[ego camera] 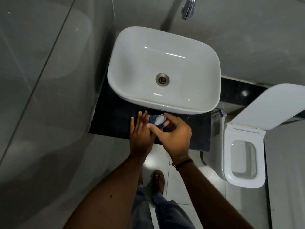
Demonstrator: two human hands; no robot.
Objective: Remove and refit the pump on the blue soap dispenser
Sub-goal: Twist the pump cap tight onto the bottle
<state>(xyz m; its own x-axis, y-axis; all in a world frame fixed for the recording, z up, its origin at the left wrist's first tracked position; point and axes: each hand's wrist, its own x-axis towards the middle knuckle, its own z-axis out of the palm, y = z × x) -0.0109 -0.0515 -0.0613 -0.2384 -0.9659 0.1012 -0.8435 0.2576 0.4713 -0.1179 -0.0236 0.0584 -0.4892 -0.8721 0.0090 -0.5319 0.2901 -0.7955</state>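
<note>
Two bare forearms reach forward from the bottom of the view, above jeans-clad legs and a sandalled foot (159, 180) on the pale tiled floor. On the right wrist sits a dark cord bracelet (182, 161).

Both hands meet at the blue soap dispenser (154, 120), which stands on the dark stone worktop (113, 116) just in front of the white basin (165, 70), near its front rim. The left hand (140, 134) lies against the dispenser's left side with its fingers stretched out and spread, not curled closed; how firmly it presses on the bottle is hard to judge from above. The right hand (175, 137) comes in from the right, thumb and fingers curled around the silvery pump (159, 119) on top of the bottle, gripping it. The pump head appears to be seated on the bottle, though the fingers hide the neck.

Inside the basin a metal drain (162, 79) sits at the centre, and a chrome tap (188, 8) juts from the grey wall above. To the right stands a white toilet (244, 162) with its lid raised.
</note>
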